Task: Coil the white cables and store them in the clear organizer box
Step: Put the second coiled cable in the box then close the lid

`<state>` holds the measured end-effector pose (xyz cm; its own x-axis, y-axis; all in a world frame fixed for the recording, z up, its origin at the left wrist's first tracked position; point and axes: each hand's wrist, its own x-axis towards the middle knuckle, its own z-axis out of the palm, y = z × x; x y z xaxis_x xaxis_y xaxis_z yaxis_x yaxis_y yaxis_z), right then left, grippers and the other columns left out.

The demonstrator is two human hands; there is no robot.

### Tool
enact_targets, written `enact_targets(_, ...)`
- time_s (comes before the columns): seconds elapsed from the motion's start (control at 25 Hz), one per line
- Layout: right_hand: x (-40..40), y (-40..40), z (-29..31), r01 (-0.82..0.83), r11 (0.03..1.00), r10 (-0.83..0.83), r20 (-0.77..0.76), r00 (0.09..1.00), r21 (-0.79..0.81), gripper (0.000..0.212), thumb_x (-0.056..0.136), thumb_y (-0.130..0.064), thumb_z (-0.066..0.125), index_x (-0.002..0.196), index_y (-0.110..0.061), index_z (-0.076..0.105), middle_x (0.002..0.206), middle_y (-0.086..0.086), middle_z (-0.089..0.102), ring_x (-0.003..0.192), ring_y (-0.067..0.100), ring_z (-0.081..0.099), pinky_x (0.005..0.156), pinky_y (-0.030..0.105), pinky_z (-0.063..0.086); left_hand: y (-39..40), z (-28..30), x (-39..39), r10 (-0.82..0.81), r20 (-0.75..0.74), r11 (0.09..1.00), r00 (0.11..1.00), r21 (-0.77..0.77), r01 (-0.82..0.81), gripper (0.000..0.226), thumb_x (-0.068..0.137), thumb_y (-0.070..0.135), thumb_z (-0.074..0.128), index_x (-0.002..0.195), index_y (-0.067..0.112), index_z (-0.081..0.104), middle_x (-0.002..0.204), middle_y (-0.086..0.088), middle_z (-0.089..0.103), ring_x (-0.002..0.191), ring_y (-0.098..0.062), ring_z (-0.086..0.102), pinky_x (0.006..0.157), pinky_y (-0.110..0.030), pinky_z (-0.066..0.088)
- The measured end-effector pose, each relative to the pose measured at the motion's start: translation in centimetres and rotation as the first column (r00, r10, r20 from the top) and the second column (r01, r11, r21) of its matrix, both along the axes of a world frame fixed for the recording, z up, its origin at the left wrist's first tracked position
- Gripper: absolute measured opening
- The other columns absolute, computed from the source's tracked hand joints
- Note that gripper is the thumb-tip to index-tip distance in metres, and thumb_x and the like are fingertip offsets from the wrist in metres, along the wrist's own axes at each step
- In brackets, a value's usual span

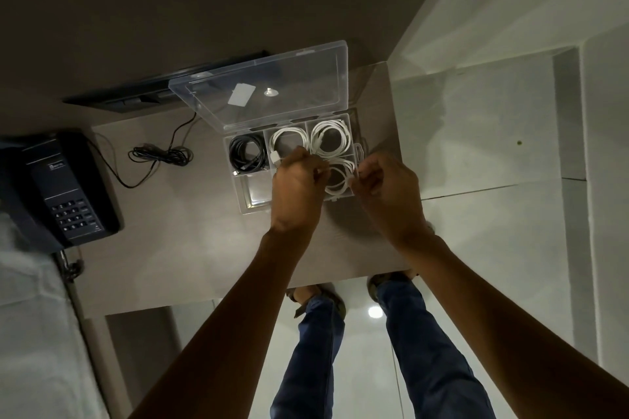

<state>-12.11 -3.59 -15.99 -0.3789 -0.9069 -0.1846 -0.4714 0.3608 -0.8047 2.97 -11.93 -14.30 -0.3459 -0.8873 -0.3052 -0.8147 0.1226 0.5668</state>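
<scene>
The clear organizer box stands open on a small wooden table, its lid tilted up at the back. A black coiled cable fills the back left compartment. White coiled cables lie in the back middle compartment and the back right one. Another white coiled cable sits over the front right compartment. My left hand and my right hand both pinch this cable from either side. The front left compartment holds no cable.
A loose black cable lies on the table left of the box. A dark desk phone sits at the far left. A dark flat device stands behind the lid. My legs and pale floor tiles show below the table's front edge.
</scene>
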Motion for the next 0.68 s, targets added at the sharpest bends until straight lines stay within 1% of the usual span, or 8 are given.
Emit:
enact_targets(0.12, 0.2, -0.2, -0.4, 0.029, 0.999, -0.029, -0.02, 0.999, 0.015, 0.023, 0.096, -0.011, 0.084, 0.091, 0.003, 0.067, 0.076, 0.016, 0.07, 0.069, 0.031, 0.067, 0.067, 0.045, 0.06, -1.0, -0.3, -1.3, 0.009, 0.165, 1.0, 0.986, -0.003, -0.008, 0.009, 0.098, 0.017, 0.079, 0.101, 0.009, 0.082, 0.109, -0.01, 0.081, 0.094, -0.025, 0.079, 0.085, -0.034, 0.065)
enact_targets(0.24, 0.9, 0.0, -0.5, 0.057, 0.998, -0.057, 0.001, 0.998, 0.028, 0.019, 0.097, -0.009, 0.082, 0.094, 0.002, 0.066, 0.078, 0.014, 0.071, 0.071, 0.027, 0.068, 0.068, 0.037, 0.059, -0.3, -0.5, -1.6, -0.046, 0.225, 0.997, 0.973, -0.056, 0.06, 0.011, 0.1, 0.018, 0.076, 0.1, 0.009, 0.082, 0.116, -0.011, 0.078, 0.108, -0.03, 0.073, 0.088, -0.042, 0.064)
enact_targets(0.28, 1.0, 0.1, -0.5, 0.066, 0.997, -0.066, 0.019, 0.998, 0.034, 0.019, 0.098, -0.009, 0.081, 0.095, 0.001, 0.066, 0.079, 0.013, 0.071, 0.072, 0.027, 0.068, 0.068, 0.034, 0.058, 0.1, -0.7, -1.2, -0.065, 0.194, 0.995, 0.979, -0.064, 0.079, 0.013, 0.101, 0.019, 0.073, 0.102, 0.009, 0.081, 0.115, -0.012, 0.078, 0.107, -0.03, 0.074, 0.086, -0.044, 0.064)
enact_targets(0.36, 0.9, 0.1, -0.3, 0.065, 0.998, -0.066, 0.032, 0.997, 0.022, 0.02, 0.097, -0.008, 0.082, 0.096, 0.003, 0.066, 0.081, 0.015, 0.072, 0.073, 0.028, 0.069, 0.068, 0.03, 0.057, 0.9, -0.8, 0.4, -0.091, 0.092, 0.993, 0.992, -0.062, 0.097, 0.022, 0.106, 0.026, 0.068, 0.111, 0.01, 0.082, 0.104, -0.013, 0.079, 0.092, -0.031, 0.076, 0.075, -0.04, 0.063)
enact_targets(0.44, 0.7, 0.0, -0.2, 0.053, 0.999, -0.052, 0.02, 0.998, -0.002, 0.02, 0.094, -0.004, 0.084, 0.097, 0.006, 0.067, 0.084, 0.018, 0.073, 0.077, 0.032, 0.071, 0.072, 0.037, 0.061, 1.4, -1.0, 2.0, -0.149, 0.051, 0.985, 0.988, -0.077, 0.152, 0.03, 0.108, 0.029, 0.063, 0.124, 0.009, 0.079, 0.09, -0.014, 0.076, 0.077, -0.032, 0.072, 0.064, -0.033, 0.054)
enact_targets(0.48, 0.6, 0.0, -0.2, 0.051, 0.999, -0.051, 0.016, 0.999, -0.006, 0.022, 0.093, -0.004, 0.085, 0.099, 0.006, 0.067, 0.086, 0.019, 0.073, 0.078, 0.033, 0.071, 0.074, 0.041, 0.062, 1.7, -1.1, 2.7, -0.181, 0.033, 0.979, 0.983, -0.087, 0.183, 0.032, 0.109, 0.026, 0.062, 0.131, 0.008, 0.076, 0.089, -0.015, 0.075, 0.077, -0.032, 0.071, 0.064, -0.032, 0.054)
enact_targets(0.56, 0.4, 0.0, -0.1, 0.058, 0.998, -0.058, 0.031, 0.998, 0.011, 0.027, 0.092, -0.009, 0.087, 0.105, 0.005, 0.067, 0.092, 0.018, 0.074, 0.082, 0.031, 0.072, 0.078, 0.044, 0.064, 2.2, -1.1, 3.4, -0.192, -0.013, 0.978, 0.981, -0.084, 0.19, 0.034, 0.11, 0.021, 0.064, 0.14, 0.008, 0.07, 0.097, -0.015, 0.077, 0.083, -0.029, 0.072, 0.07, -0.034, 0.06)
enact_targets(0.68, 0.4, -0.1, 0.2, 0.056, 0.998, -0.057, 0.03, 0.998, 0.036, 0.031, 0.092, -0.012, 0.087, 0.111, 0.002, 0.067, 0.096, 0.017, 0.074, 0.084, 0.03, 0.072, 0.081, 0.046, 0.065, 2.5, -1.0, 3.3, -0.134, -0.049, 0.985, 0.99, -0.119, 0.128, 0.031, 0.108, 0.013, 0.066, 0.137, 0.006, 0.072, 0.102, -0.016, 0.074, 0.087, -0.03, 0.071, 0.075, -0.036, 0.062)
